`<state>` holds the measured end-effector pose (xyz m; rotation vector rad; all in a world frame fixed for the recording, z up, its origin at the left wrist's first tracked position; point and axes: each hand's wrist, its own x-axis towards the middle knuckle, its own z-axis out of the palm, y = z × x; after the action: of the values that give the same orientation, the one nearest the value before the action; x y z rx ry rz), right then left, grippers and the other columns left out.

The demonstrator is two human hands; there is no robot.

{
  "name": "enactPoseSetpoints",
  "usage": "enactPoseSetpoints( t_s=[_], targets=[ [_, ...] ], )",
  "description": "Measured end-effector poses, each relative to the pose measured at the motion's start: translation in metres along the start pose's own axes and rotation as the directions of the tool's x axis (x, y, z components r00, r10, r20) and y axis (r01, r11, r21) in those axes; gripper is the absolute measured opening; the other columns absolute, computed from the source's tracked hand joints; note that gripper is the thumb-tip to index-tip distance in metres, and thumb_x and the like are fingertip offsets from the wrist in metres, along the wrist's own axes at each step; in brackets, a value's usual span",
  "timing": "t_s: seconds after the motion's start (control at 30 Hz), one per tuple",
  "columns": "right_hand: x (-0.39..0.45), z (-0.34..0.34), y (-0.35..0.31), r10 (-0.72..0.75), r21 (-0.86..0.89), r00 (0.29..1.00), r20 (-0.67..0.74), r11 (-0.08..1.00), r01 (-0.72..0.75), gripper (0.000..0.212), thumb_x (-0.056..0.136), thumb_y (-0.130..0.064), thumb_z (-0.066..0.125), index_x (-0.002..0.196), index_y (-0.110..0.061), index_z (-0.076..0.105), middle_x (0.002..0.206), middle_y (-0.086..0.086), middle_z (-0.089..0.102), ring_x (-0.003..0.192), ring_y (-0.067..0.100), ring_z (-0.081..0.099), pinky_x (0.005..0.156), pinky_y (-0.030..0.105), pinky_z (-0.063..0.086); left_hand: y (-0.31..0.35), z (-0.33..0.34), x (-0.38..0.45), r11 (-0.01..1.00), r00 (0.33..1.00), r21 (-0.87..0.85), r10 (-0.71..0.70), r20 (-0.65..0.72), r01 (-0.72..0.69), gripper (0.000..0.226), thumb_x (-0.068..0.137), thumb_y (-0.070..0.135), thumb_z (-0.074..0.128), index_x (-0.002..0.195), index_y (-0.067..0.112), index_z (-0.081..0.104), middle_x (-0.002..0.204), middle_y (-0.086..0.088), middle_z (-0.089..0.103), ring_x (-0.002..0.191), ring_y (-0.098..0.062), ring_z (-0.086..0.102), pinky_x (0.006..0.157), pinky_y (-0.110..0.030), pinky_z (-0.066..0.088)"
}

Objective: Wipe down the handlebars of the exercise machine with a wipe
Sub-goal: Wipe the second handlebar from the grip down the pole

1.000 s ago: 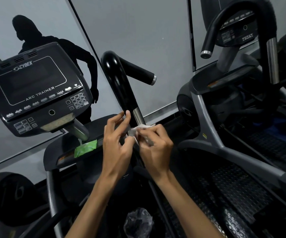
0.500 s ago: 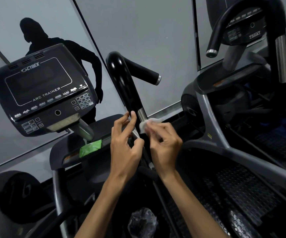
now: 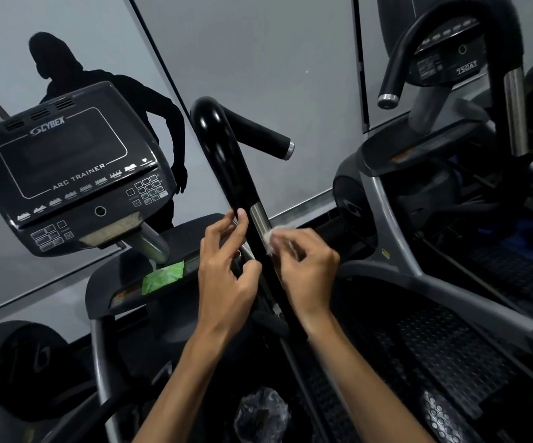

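Handlebar [image 3: 226,161] of the exercise machine rises black and curved through the middle of the head view, with a steel band [image 3: 260,223] on it. The right hand [image 3: 306,270] pinches a white wipe [image 3: 273,238] in its grip and holds it against the bar just below that band, at about 3 o'clock of the bar, likely to rub there. The left hand [image 3: 226,276] hovers at 9 o'clock, fingers loosely bent, gripping nothing, perhaps to steady the bar. A green packet [image 3: 162,278] lies on the tray [image 3: 201,228] under the console [image 3: 67,174]; its contents are hidden.
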<state>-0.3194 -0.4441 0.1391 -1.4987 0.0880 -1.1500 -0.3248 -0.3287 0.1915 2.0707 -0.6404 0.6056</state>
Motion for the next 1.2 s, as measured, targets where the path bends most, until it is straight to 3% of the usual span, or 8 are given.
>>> enactPoseSetpoints(
  t_s=[0.1, 0.23, 0.33, 0.43, 0.6, 0.73, 1.1, 1.2],
  targets=[
    [0.018, 0.004, -0.010, 0.092, 0.075, 0.995, 0.037, 0.993, -0.094, 0.018, 0.083, 0.002, 0.078, 0.094, -0.010, 0.082, 0.089, -0.011, 0.074, 0.087, 0.001, 0.071, 0.078, 0.013, 0.054, 0.002, 0.005, -0.001, 0.999, 1.000, 0.042, 0.005, -0.018, -0.004, 0.071, 0.077, 0.012, 0.050, 0.147, 0.026, 0.049, 0.130, 0.027, 0.041, 0.129, -0.010, 0.046, 0.103, -0.042, 0.050],
    [-0.002, 0.005, -0.009, -0.016, 0.082, 1.000, 0.019, 0.997, 0.015, 0.017, 0.082, -0.001, 0.081, 0.097, -0.009, 0.081, 0.097, -0.005, 0.076, 0.093, 0.006, 0.072, 0.082, 0.022, 0.058, -0.002, 0.010, -0.003, 0.965, 0.992, 0.242, 0.119, -0.047, -0.105, 0.075, 0.081, 0.002, 0.064, 0.151, 0.017, 0.042, 0.138, 0.016, 0.037, 0.127, -0.006, 0.041, 0.097, -0.007, 0.039],
    [0.010, 0.001, 0.002, 0.184, 0.124, 0.979, 0.083, 0.973, -0.194, 0.017, 0.085, -0.001, 0.077, 0.098, -0.011, 0.081, 0.092, -0.005, 0.077, 0.089, 0.003, 0.073, 0.081, 0.018, 0.056, -0.011, 0.013, -0.004, 0.919, 0.985, 0.366, 0.168, -0.029, -0.146, 0.079, 0.082, -0.007, 0.070, 0.152, 0.013, 0.040, 0.142, -0.001, 0.040, 0.129, -0.007, 0.036, 0.101, 0.004, 0.024],
    [0.032, 0.003, 0.002, 0.342, 0.200, 0.909, 0.239, 0.898, -0.391, 0.022, 0.088, 0.002, 0.073, 0.099, -0.015, 0.081, 0.091, -0.005, 0.079, 0.088, 0.006, 0.075, 0.083, 0.023, 0.058, -0.015, 0.018, -0.004, 0.884, 0.978, 0.438, 0.202, -0.050, -0.161, 0.080, 0.081, -0.008, 0.073, 0.152, 0.010, 0.040, 0.142, -0.007, 0.040, 0.128, -0.020, 0.043, 0.106, 0.001, 0.020],
    [0.019, -0.005, 0.010, 0.418, 0.311, 0.849, 0.322, 0.801, -0.512, 0.028, 0.090, 0.002, 0.072, 0.092, -0.025, 0.078, 0.090, -0.002, 0.080, 0.090, 0.010, 0.075, 0.083, 0.025, 0.056, -0.019, 0.022, -0.003, 0.826, 0.958, 0.526, 0.278, -0.064, -0.205, 0.082, 0.078, -0.008, 0.078, 0.150, 0.006, 0.041, 0.141, -0.006, 0.038, 0.125, -0.022, 0.042, 0.101, -0.033, 0.038],
    [0.028, -0.005, 0.006, 0.342, 0.344, 0.885, 0.316, 0.828, -0.443, 0.018, 0.086, 0.004, 0.076, 0.097, -0.009, 0.079, 0.093, 0.003, 0.080, 0.090, 0.016, 0.076, 0.087, 0.033, 0.061, -0.022, 0.021, -0.003, 0.811, 0.952, 0.541, 0.301, -0.057, -0.224, 0.081, 0.076, -0.008, 0.079, 0.148, 0.004, 0.044, 0.140, -0.008, 0.040, 0.125, -0.023, 0.043, 0.099, -0.033, 0.039],
    [0.035, 0.000, 0.011, 0.308, 0.435, 0.871, 0.383, 0.771, -0.464, 0.023, 0.090, 0.003, 0.072, 0.097, -0.018, 0.077, 0.090, -0.002, 0.079, 0.090, 0.011, 0.075, 0.083, 0.023, 0.058, -0.022, 0.019, -0.003, 0.801, 0.952, 0.554, 0.302, -0.049, -0.226, 0.080, 0.077, -0.005, 0.080, 0.148, 0.006, 0.045, 0.140, -0.013, 0.045, 0.122, -0.023, 0.044, 0.096, -0.030, 0.040],
    [0.034, 0.002, 0.016, 0.362, 0.363, 0.825, 0.434, 0.768, -0.528, 0.016, 0.095, -0.003, 0.067, 0.092, -0.014, 0.078, 0.077, -0.009, 0.076, 0.075, 0.001, 0.068, 0.073, 0.020, 0.053, -0.022, 0.017, -0.002, 0.794, 0.946, 0.558, 0.321, -0.049, -0.240, 0.080, 0.077, -0.005, 0.080, 0.148, 0.005, 0.045, 0.140, -0.012, 0.044, 0.121, -0.025, 0.045, 0.095, -0.030, 0.041]
  ],
)
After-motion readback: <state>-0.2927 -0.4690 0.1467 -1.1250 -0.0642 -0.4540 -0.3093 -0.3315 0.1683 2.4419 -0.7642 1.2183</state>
